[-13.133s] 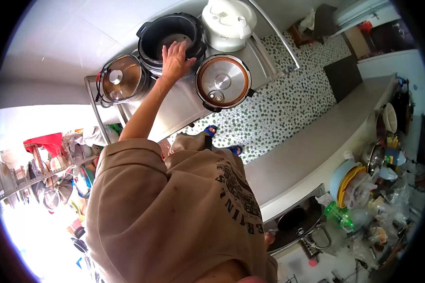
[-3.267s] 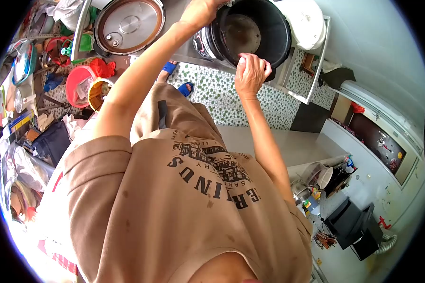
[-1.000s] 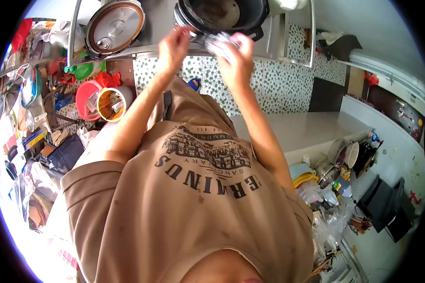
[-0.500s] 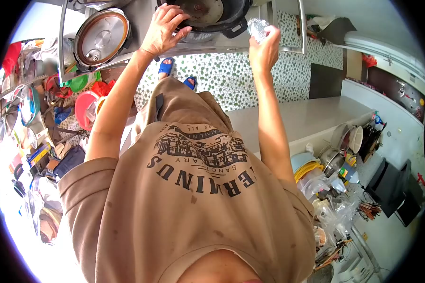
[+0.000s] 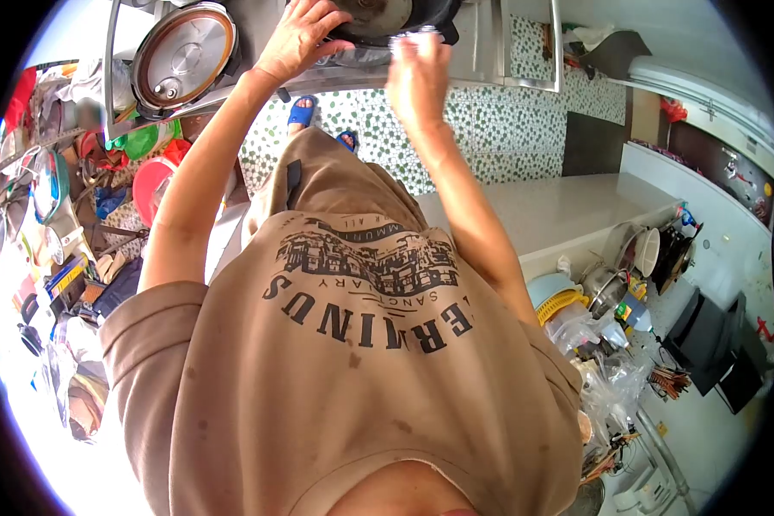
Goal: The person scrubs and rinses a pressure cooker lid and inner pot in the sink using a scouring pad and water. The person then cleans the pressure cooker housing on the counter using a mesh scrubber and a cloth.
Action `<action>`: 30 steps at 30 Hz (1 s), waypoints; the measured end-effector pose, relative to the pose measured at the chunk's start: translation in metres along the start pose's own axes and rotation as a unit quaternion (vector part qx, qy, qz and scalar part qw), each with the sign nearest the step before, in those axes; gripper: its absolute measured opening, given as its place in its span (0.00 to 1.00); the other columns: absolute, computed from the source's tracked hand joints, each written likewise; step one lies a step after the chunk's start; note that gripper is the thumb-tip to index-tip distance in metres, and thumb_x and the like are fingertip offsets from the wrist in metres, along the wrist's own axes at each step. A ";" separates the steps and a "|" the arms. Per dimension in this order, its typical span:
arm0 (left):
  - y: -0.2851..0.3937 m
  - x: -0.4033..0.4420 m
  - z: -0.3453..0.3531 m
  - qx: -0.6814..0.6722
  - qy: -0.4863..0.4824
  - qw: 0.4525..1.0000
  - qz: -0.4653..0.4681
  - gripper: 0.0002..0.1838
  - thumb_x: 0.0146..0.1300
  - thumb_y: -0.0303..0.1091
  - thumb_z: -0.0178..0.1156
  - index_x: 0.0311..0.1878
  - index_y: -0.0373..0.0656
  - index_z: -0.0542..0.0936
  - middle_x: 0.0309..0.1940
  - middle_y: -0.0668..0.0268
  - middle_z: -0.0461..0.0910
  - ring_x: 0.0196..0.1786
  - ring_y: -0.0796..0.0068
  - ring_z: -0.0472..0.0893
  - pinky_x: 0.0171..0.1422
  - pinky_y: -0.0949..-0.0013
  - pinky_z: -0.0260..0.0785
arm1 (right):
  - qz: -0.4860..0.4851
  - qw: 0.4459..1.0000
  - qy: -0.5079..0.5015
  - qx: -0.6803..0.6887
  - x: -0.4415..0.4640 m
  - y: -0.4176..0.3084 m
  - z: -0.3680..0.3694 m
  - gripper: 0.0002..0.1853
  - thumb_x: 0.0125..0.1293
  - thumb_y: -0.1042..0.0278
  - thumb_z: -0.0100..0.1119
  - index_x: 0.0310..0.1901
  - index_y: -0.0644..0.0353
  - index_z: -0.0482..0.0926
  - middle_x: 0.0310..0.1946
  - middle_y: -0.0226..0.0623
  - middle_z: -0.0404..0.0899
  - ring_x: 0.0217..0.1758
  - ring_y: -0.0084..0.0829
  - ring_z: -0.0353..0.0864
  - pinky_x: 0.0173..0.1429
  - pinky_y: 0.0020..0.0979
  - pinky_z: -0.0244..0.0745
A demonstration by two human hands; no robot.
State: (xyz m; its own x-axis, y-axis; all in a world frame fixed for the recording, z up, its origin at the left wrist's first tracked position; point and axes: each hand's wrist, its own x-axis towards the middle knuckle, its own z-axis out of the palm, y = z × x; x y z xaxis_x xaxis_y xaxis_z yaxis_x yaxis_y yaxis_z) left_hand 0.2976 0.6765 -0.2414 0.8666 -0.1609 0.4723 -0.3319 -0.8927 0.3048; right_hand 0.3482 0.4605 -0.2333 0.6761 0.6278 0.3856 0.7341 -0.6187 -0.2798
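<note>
A black pressure cooker pot (image 5: pixel 443 17) with a stained grey interior sits in the metal sink at the top, partly cut off by the frame. My left hand (image 5: pixel 301 39) grips its left rim, fingers over the edge and thumb to the right. Close to the pot's near right rim, my right hand (image 5: pixel 419 82) is closed on a silvery steel wool scourer (image 5: pixel 414 39). The scourer is smeared by motion and mostly covered by my fingers, so I cannot tell whether it touches the pot. The cooker's steel lid (image 5: pixel 187 58), with a brown sealing ring, lies upside down left of my left hand.
The sink's metal rim (image 5: pixel 533 83) runs along the right. Below is a green-and-white patterned floor (image 5: pixel 482 120). A grey ledge (image 5: pixel 568 206) stands to the right, with bowls, a yellow basket (image 5: pixel 562 307) and plastic bags beyond. A red basin (image 5: pixel 150 185) and clutter fill the left.
My right hand has swung left with the scourer, from right of the pot to its near rim. My left hand stays on the rim, and the pot sits slightly higher in view.
</note>
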 end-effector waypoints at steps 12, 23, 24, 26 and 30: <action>0.003 -0.005 0.003 -0.010 0.021 1.000 -0.010 0.25 0.49 0.49 0.67 0.45 0.44 0.77 0.40 0.61 0.73 0.51 0.57 0.71 0.71 0.47 0.53 | -0.069 0.996 0.006 -0.063 -0.001 -0.015 0.012 0.09 0.55 0.77 0.61 0.39 0.56 0.81 0.36 0.35 0.73 0.40 0.34 0.70 0.40 0.33 0.74; 0.005 -0.008 -0.001 -0.031 0.004 0.999 -0.034 0.24 0.43 0.44 0.69 0.44 0.44 0.77 0.38 0.61 0.73 0.51 0.56 0.71 0.71 0.48 0.52 | -0.054 0.998 -0.007 -0.043 -0.003 -0.029 0.015 0.12 0.53 0.75 0.63 0.39 0.50 0.81 0.34 0.31 0.75 0.41 0.37 0.70 0.42 0.35 0.71; 0.004 -0.007 -0.002 -0.029 0.003 0.999 -0.032 0.24 0.43 0.44 0.69 0.44 0.44 0.77 0.38 0.61 0.73 0.51 0.56 0.71 0.71 0.48 0.52 | -0.054 0.998 -0.012 -0.022 0.003 -0.019 0.013 0.13 0.52 0.76 0.64 0.39 0.49 0.81 0.34 0.31 0.75 0.41 0.37 0.70 0.42 0.34 0.71; 0.005 -0.004 0.002 -0.029 0.010 0.999 -0.025 0.25 0.43 0.44 0.69 0.44 0.44 0.77 0.38 0.61 0.73 0.51 0.56 0.71 0.71 0.48 0.52 | -0.056 0.996 -0.005 -0.064 0.003 0.003 -0.005 0.14 0.50 0.78 0.64 0.39 0.48 0.83 0.34 0.30 0.74 0.39 0.35 0.70 0.41 0.33 0.72; 0.009 -0.005 0.005 -0.039 0.028 0.998 -0.035 0.24 0.42 0.41 0.69 0.43 0.44 0.76 0.38 0.61 0.73 0.50 0.56 0.71 0.71 0.48 0.53 | -0.040 0.995 0.010 -0.092 0.002 0.013 0.001 0.14 0.49 0.77 0.64 0.40 0.54 0.81 0.35 0.33 0.73 0.39 0.36 0.69 0.40 0.35 0.70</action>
State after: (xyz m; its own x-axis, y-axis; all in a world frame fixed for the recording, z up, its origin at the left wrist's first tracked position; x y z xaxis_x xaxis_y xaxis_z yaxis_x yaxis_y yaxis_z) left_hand 0.2923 0.6670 -0.2445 0.8670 -0.0740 0.4928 -0.3020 -0.8646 0.4016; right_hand 0.3587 0.4541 -0.2366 0.6128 0.6709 0.4177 0.7608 -0.6438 -0.0820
